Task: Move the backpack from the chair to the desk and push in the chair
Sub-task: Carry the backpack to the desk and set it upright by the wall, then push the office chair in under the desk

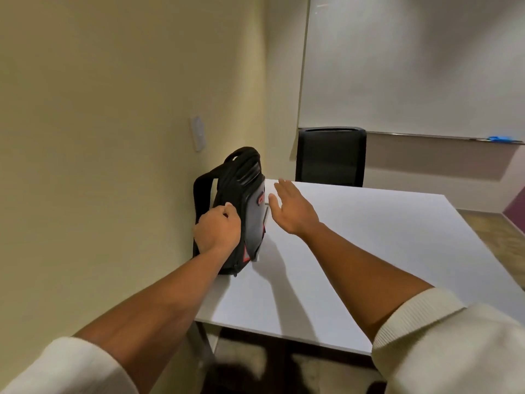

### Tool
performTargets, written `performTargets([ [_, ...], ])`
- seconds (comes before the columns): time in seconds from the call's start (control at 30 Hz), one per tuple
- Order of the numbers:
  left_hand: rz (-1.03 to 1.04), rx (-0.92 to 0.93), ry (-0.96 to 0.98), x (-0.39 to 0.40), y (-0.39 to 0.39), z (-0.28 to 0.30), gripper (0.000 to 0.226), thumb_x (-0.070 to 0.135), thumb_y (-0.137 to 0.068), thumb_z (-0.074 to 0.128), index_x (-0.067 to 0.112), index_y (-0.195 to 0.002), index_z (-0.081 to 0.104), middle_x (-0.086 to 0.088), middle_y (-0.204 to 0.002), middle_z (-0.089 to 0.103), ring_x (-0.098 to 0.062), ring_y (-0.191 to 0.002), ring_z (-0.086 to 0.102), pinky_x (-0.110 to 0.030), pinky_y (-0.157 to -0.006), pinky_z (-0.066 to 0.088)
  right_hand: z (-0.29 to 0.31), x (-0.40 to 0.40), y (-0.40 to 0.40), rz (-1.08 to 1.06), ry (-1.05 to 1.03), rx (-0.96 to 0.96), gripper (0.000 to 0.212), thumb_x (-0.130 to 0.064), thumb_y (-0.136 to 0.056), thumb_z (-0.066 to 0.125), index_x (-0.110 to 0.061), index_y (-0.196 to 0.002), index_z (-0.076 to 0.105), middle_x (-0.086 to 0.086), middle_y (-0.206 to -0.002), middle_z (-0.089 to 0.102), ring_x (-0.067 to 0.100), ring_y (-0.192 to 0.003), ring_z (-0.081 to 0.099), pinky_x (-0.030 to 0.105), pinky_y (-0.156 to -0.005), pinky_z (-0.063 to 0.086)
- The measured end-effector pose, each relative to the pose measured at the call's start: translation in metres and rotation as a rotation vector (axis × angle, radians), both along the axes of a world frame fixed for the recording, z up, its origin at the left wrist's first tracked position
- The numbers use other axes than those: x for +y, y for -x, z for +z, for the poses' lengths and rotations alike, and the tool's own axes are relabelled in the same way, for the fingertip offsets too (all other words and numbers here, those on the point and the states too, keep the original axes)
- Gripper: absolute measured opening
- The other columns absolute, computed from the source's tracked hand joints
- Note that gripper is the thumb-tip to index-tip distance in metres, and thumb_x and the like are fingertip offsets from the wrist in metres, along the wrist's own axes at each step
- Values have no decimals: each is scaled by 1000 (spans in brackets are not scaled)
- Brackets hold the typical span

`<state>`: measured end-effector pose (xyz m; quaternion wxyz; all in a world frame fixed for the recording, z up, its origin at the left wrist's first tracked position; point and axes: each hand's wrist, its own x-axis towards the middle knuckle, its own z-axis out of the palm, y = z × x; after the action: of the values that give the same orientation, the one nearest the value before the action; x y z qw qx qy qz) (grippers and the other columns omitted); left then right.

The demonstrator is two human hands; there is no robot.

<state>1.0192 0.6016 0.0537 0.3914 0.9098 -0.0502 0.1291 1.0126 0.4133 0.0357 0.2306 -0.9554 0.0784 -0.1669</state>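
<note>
Head view: backpack (244,206) in left grip (217,230).

Both arms extended forward from pushed-up cream sleeves (443,336), forearms bare. Left hand (217,230) curled into a closed fist, knuckles up, thumb tucked along the forefinger, wrist slightly bent and gripping the backpack (241,211). Right hand (292,207) spread flat and open, palm facing left, fingers (284,186) straight and close together pointing away, thumb (274,204) angled out toward the left hand. Right hand held just beside the left, slightly farther forward, touching nothing visible.
</note>
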Motion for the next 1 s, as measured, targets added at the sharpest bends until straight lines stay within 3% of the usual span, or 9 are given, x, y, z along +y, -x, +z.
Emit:
performTargets([
  [0.1,-62,-46,-101,-5,24,2,43,31,-101,33,11,-72,59,-13,-78,65,-27,-70,55,-39,-71,43,2,-11,27,-17,60,29,66,-57,-99,21,-22,-155,16,0,-164,10,21,-150,7,44,-116,17],
  [0.23,-128,-53,-193,-15,57,3,42,31,-101,34,6,-104,68,-13,-123,65,-31,-100,61,-47,-89,48,1,-27,72,-22,98,76,62,-51,-102,23,-21,-155,14,0,-164,4,22,-150,2,43,-117,13],
  [0.37,-147,-112,-195,-33,100,2,42,25,-101,33,-1,-102,66,-20,-109,68,-34,-103,60,-47,-91,48,4,-44,118,-16,118,98,60,-47,-103,24,-18,-155,15,2,-165,3,21,-150,-1,42,-118,12],
  [0.53,-145,-122,-169,-58,171,-3,41,19,-102,31,-1,-124,60,-19,-132,59,-33,-126,49,-45,-110,33,5,-62,189,44,121,74,59,-43,-104,25,-15,-155,17,3,-164,4,19,-150,-1,41,-120,12],
  [0.63,-142,-113,-199,-71,213,-8,41,19,-102,29,-2,-120,59,-19,-128,60,-33,-123,50,-45,-113,25,5,-75,236,72,129,78,58,-42,-104,25,-14,-155,18,3,-164,4,18,-150,-2,39,-119,11],
  [0.8,-107,-66,-204,-92,272,-8,44,21,-103,27,-7,-119,57,-24,-125,59,-37,-121,50,-50,-113,28,5,-98,304,108,139,51,57,-39,-104,26,-12,-154,20,4,-164,7,17,-150,0,36,-119,9],
  [1.0,-161,-128,-283,-105,316,1,47,24,-104,27,0,-140,45,-20,-150,40,-31,-144,26,-44,-120,14,9,-115,356,86,126,35,56,-38,-104,26,-13,-154,19,3,-164,6,16,-150,-1,35,-118,8],
])
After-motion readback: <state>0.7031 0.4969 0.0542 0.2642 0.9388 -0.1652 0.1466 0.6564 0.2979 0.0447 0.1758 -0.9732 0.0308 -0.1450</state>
